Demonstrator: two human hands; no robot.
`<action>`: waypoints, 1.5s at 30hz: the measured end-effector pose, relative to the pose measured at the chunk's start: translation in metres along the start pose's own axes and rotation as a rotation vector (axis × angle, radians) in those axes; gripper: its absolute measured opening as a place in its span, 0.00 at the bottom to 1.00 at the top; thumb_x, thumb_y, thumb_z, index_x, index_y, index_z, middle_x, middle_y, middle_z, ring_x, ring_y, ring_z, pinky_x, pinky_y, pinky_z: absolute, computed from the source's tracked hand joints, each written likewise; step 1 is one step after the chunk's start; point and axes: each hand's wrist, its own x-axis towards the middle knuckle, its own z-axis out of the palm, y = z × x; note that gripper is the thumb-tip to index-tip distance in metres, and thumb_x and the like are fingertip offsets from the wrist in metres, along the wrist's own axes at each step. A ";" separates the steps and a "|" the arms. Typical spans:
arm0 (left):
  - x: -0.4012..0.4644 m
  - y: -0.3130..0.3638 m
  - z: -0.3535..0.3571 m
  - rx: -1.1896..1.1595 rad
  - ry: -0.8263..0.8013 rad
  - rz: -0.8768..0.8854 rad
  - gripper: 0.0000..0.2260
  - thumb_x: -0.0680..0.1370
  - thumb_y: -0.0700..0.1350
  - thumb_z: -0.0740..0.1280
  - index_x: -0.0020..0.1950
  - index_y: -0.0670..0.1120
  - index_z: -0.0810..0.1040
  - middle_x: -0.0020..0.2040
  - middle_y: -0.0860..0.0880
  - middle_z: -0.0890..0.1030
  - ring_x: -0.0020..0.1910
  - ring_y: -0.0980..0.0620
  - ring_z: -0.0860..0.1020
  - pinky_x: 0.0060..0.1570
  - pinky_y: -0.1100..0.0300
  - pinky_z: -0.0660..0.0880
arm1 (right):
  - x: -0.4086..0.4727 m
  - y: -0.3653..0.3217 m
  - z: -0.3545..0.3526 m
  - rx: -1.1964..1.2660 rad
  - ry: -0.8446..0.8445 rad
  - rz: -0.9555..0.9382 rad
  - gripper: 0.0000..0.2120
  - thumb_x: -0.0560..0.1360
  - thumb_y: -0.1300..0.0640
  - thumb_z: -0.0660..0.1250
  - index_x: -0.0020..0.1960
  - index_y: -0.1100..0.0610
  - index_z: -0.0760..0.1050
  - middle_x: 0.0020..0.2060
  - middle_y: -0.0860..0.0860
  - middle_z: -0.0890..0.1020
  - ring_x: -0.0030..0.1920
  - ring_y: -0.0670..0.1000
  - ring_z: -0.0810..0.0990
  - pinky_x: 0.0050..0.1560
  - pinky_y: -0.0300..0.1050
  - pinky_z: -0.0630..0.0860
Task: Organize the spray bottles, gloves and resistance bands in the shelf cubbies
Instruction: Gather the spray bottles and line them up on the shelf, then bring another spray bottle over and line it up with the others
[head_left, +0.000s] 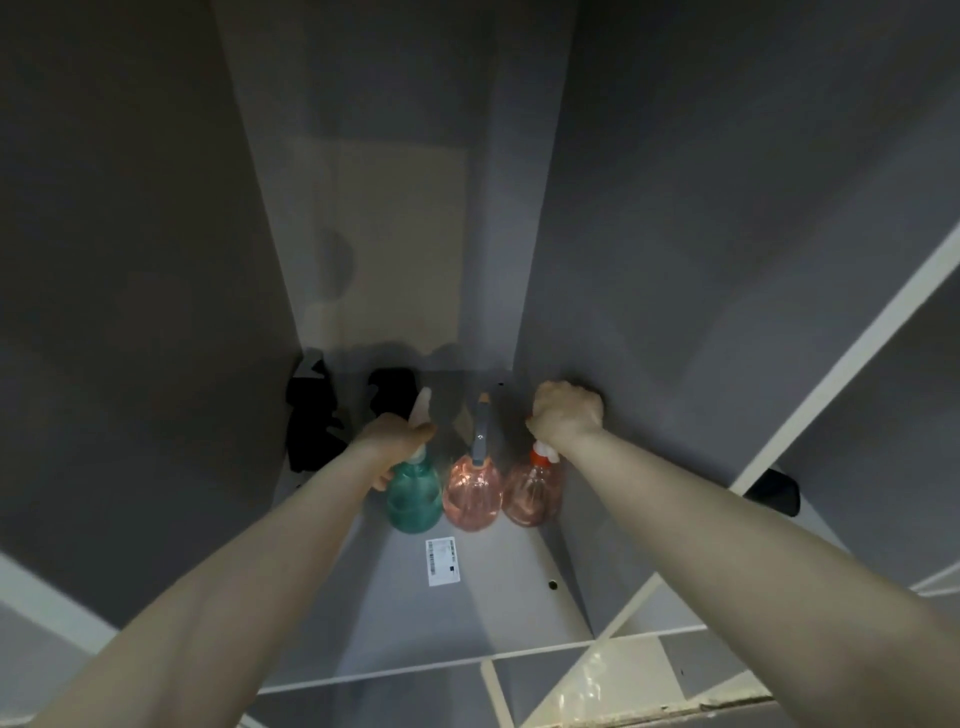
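Left hand (397, 434) grips the teal spray bottle (414, 493) by its neck, right hand (566, 410) wraps the orange-capped pink bottle's (532, 493) sprayer; both bodies hang below.

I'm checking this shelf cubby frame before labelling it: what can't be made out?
Head view only:
- Spray head of the right pink plastic spray bottle: covered by the right hand.
- Black items at the cubby's back left: too dark to identify.
- White barcode sticker: print too small.
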 end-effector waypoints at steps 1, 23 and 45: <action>-0.001 -0.002 -0.003 0.025 -0.040 -0.003 0.23 0.76 0.56 0.65 0.65 0.43 0.71 0.58 0.41 0.77 0.50 0.42 0.78 0.49 0.49 0.78 | 0.000 -0.003 -0.004 -0.019 0.016 -0.087 0.22 0.74 0.61 0.62 0.67 0.57 0.69 0.67 0.56 0.74 0.69 0.56 0.69 0.66 0.50 0.67; -0.019 -0.016 0.003 0.183 0.167 0.178 0.31 0.74 0.53 0.65 0.73 0.43 0.61 0.70 0.41 0.70 0.67 0.42 0.70 0.62 0.49 0.71 | -0.042 -0.020 0.006 0.116 -0.038 -0.452 0.39 0.73 0.52 0.68 0.76 0.42 0.48 0.78 0.49 0.45 0.76 0.55 0.57 0.73 0.61 0.49; -0.301 0.142 0.301 -0.166 -0.166 0.771 0.14 0.70 0.45 0.74 0.50 0.61 0.77 0.52 0.59 0.79 0.53 0.62 0.76 0.47 0.66 0.69 | -0.320 0.432 -0.013 0.618 0.181 -0.043 0.29 0.69 0.41 0.69 0.68 0.34 0.64 0.62 0.38 0.75 0.60 0.38 0.74 0.61 0.45 0.74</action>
